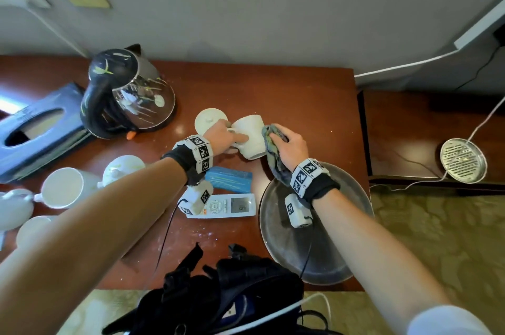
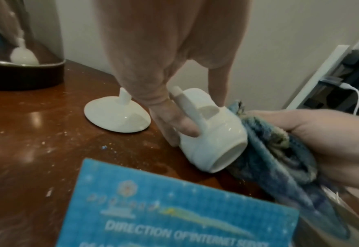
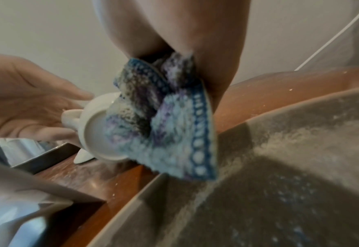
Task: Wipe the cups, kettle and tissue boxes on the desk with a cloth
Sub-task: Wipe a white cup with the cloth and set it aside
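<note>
Cup point(image 1: 250, 135) — left hand point(image 1: 220, 134) holds; right hand point(image 1: 291, 147) presses cloth point(image 1: 273, 151).

The blue card point(image 2: 174, 208) reads "DIRECTION OF INTERNET SURF…", cut off; the remote's point(image 1: 221, 205) display digits are unclear.

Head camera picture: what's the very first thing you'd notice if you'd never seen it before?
Probably the two hands in the middle of the brown desk: the left hand grips a white cup tipped on its side, and the right hand presses a bluish cloth against it. Next, the glass kettle at the back left, beside a dark tissue box.
</note>
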`<action>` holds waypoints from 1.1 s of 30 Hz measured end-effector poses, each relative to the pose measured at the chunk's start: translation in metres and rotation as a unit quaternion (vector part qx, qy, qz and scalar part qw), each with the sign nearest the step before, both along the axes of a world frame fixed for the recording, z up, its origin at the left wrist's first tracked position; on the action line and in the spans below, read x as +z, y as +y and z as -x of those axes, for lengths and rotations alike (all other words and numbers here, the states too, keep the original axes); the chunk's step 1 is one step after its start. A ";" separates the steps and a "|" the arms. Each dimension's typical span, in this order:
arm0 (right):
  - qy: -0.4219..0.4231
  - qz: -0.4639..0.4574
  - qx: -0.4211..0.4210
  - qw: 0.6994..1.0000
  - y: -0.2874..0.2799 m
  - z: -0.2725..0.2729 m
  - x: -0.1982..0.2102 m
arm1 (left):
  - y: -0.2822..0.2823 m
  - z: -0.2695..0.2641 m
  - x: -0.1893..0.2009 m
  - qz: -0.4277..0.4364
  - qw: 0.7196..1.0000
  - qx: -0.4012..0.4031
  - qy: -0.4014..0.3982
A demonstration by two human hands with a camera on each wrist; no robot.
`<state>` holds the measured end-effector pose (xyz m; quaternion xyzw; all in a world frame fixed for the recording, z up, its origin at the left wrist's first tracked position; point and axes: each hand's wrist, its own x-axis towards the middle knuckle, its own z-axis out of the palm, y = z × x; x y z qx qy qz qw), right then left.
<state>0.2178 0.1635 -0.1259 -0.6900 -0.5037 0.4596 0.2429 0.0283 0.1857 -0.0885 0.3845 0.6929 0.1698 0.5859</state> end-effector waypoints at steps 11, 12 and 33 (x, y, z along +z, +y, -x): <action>-0.031 -0.058 0.032 0.997 0.008 0.015 0.006 | -0.001 0.018 -0.001 0.017 0.995 0.093 -0.039; -0.040 -0.072 0.050 0.995 0.009 0.018 0.008 | 0.001 0.015 -0.001 0.016 0.994 0.102 -0.046; -0.045 -0.034 0.011 0.998 0.027 0.037 0.003 | -0.001 0.006 -0.002 -0.018 0.994 -0.020 0.107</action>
